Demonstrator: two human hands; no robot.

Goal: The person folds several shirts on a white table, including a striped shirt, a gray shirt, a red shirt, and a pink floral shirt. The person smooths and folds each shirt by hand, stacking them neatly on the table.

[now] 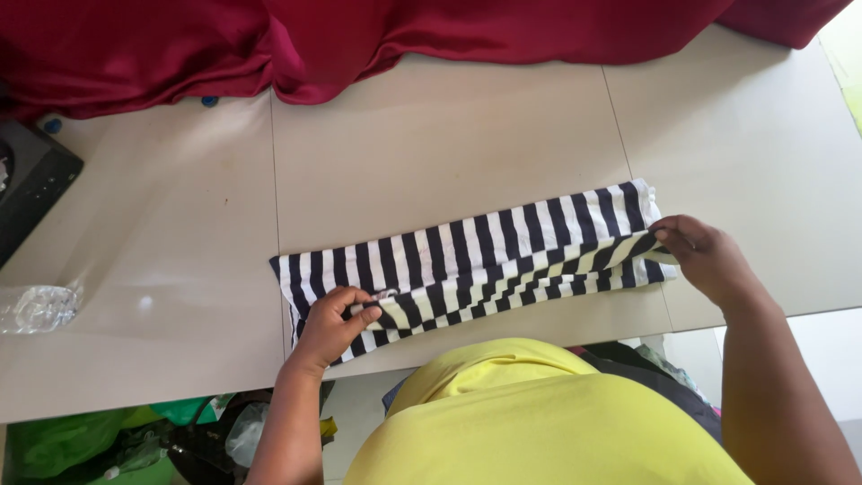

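Yellow shirt (539, 422) fills the near edge, my own, and just past it the tabletop (431, 153) carries a striped cloth (476, 260) folded into a long band running left to right. My left hand (337, 323) has its fingers (364, 313) pinched on the cloth's near-left end. My right hand (705, 256) grips the right end, fingers (672, 235) closed on the top layer, lifting it slightly. Far side, red fabric (359, 40) lies heaped along the edge. Off left, a crumpled clear bottle (36, 307) rests on the tabletop.
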